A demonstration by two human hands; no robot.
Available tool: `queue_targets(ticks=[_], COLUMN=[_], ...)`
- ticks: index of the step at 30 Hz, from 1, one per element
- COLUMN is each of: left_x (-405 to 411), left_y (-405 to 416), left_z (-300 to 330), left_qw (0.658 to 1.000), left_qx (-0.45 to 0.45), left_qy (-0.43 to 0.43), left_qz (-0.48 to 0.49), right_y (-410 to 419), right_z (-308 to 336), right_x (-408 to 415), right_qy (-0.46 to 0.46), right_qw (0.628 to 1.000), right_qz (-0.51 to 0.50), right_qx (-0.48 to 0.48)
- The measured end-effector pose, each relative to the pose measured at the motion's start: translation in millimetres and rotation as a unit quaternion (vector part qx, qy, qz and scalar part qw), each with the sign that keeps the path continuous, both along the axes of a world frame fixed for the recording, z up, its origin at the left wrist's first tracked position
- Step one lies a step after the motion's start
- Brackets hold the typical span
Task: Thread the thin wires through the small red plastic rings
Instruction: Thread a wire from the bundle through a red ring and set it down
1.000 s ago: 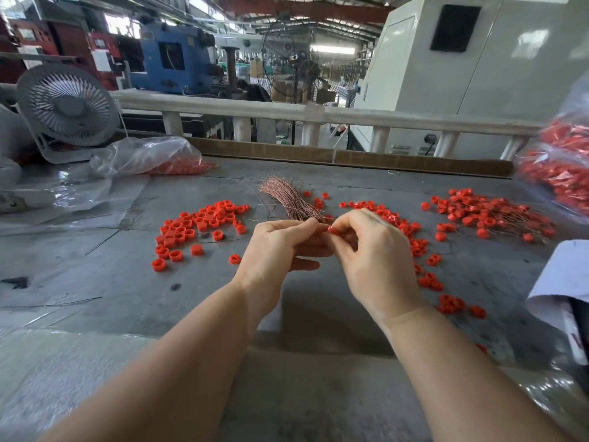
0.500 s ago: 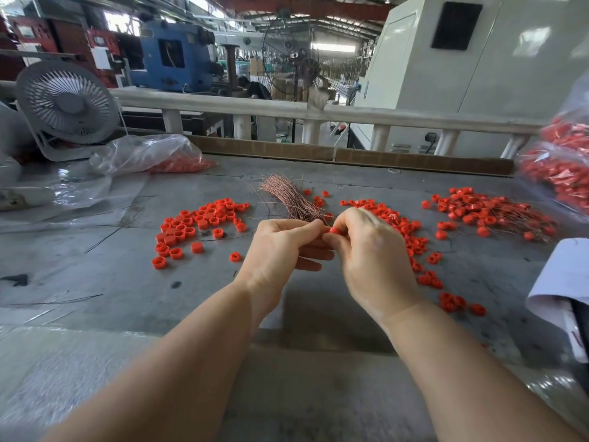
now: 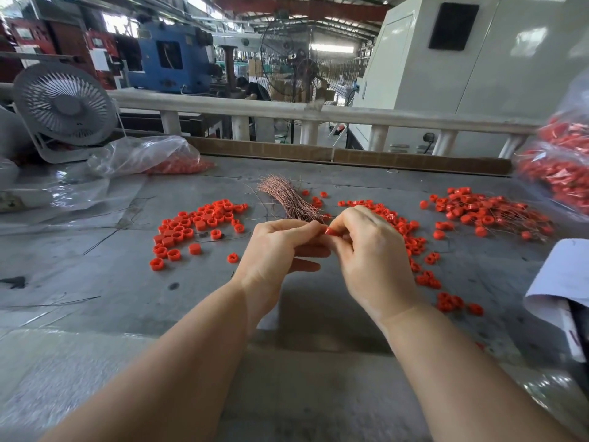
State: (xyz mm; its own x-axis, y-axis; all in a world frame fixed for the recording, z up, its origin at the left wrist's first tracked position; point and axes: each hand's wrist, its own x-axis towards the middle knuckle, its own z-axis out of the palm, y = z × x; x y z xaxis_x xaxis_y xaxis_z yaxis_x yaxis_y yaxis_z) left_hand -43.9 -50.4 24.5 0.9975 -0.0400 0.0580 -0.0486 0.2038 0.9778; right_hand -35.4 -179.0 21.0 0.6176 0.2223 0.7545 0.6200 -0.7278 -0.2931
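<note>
My left hand [image 3: 276, 247] grips the lower end of a bundle of thin copper wires [image 3: 288, 197] that fans up and away over the table. My right hand [image 3: 369, 250] pinches one small red ring [image 3: 330, 231] between thumb and forefinger, right against the left fingertips. Whether a wire passes through the ring is hidden by my fingers. Loose red rings [image 3: 197, 223] lie in a pile to the left. More rings [image 3: 411, 240] trail down the right side, and a pile of rings with wires in them [image 3: 484, 212] lies at the far right.
A grey worktable [image 3: 127, 282] bears everything. A white fan [image 3: 63, 106] and a clear plastic bag with red parts [image 3: 153, 157] stand at the back left. Another bag of red rings [image 3: 564, 167] is at the right edge. A white cloth [image 3: 561, 282] lies lower right.
Both hands stay together at the table's middle, shifting only slightly; the right fingers have worked the ring a little against the left fingertips.
</note>
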Motion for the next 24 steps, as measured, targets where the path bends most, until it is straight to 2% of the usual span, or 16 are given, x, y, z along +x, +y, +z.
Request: queue_targets(ticks=[13, 17, 24], left_x=[6.3, 7.7, 10.7], left_y=[3.1, 1.9, 0.7], left_z=[-6.2, -6.9, -7.2], left_qw=[0.999, 0.998, 0.993], left_qx=[-0.018, -0.045, -0.110], left_qy=[-0.006, -0.004, -0.007], left_qz=[-0.029, -0.036, -0.036], right_y=[-0.2, 0.3, 0.8], right_z=[-0.9, -3.9, -2.5], right_x=[0.0, 2.0, 1.7], right_qy=[-0.029, -0.014, 0.009], right_qw=[0.997, 0.993, 0.993], right_qz=[0.043, 0.057, 0.052], right_qx=[0.060, 0.099, 0.109])
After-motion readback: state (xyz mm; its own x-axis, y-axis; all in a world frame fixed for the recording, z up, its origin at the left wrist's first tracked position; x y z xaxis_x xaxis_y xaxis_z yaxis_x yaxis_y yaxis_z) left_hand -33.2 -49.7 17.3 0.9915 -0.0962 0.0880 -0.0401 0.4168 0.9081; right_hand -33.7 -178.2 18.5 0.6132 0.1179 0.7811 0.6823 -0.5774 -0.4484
